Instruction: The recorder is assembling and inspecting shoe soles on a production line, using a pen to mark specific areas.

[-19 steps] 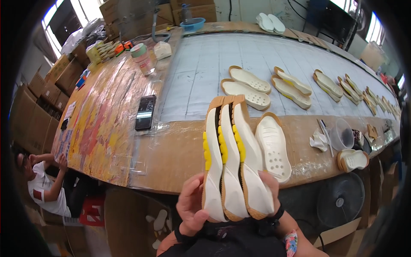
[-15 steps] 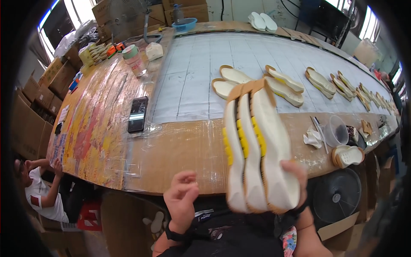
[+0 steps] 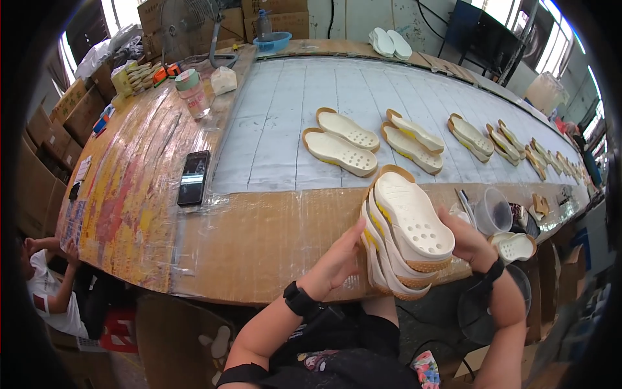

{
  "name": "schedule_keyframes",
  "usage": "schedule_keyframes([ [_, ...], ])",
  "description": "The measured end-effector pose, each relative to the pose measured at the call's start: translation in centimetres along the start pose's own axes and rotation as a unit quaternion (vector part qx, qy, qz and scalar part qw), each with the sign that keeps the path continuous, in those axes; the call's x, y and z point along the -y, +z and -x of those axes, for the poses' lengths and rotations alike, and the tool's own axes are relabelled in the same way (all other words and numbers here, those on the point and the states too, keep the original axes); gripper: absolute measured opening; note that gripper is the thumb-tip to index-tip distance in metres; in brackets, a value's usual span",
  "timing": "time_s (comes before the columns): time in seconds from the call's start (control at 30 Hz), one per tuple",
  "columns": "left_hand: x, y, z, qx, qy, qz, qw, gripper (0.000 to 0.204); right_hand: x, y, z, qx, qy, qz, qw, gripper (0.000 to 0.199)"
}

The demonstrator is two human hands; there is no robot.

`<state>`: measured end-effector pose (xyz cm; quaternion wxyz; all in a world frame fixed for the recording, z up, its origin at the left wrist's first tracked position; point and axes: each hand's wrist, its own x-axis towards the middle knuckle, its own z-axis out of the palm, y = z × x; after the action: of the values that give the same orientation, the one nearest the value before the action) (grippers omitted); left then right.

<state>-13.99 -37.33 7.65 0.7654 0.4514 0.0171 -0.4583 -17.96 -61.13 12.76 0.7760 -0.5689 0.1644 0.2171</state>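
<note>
I hold a stack of several cream shoe soles with tan rims and yellow edges over the near edge of the long worktable. My left hand presses flat against the stack's left side. Gripping the stack from the right is my right hand, its fingers around the top sole. The top sole faces up and shows its round holes. Farther out on the grey mat lie pairs of the same soles, running in a row to the right.
A black phone lies on the table's left part. A clear plastic cup and a small sole sit at my right. A jar, a blue bowl and boxes stand at the far end. A person sits low left.
The stack has tipped from upright on edge to lying flatter, top sole face up. My left hand came back onto the stack's side. The view shifted closer to the table.
</note>
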Motion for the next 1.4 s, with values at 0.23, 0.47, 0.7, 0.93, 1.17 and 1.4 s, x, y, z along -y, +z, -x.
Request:
schedule_keyframes([
  [0.23, -1.6, -0.4, -0.8, 0.074, -0.051, 0.083, 0.993, 0.096, -9.5, -0.4, -2.4, -0.039, -0.184, 0.017, 0.982, 0.049],
  [0.47, 0.4, -5.5, -0.9, 0.131, 0.06, 0.211, 0.967, 0.075, -8.9, 4.8, -1.0, -0.092, -0.293, 0.137, 0.942, 0.048],
  [0.7, 2.3, -5.9, 7.3, 0.02, 0.173, 0.355, 0.918, 0.057, -7.9, 8.0, -0.8, 0.037, -0.222, -0.028, 0.974, 0.039],
  [0.93, 8.2, -10.3, 20.0, -0.2, 0.321, 0.418, 0.826, 0.053, -6.0, 15.2, -0.3, 0.169, -0.303, 0.044, 0.937, 0.042],
  [1.17, 24.7, -7.0, 36.5, -0.452, 0.462, 0.49, 0.585, 0.048, -5.0, 24.4, 1.3, 0.27, -0.374, 0.125, 0.878, 0.059],
  [1.4, 34.5, -6.5, 39.0, -0.523, 0.434, 0.507, 0.531, 0.044, -5.4, 30.2, 0.7, 0.426, -0.268, 0.224, 0.835, 0.032],
])
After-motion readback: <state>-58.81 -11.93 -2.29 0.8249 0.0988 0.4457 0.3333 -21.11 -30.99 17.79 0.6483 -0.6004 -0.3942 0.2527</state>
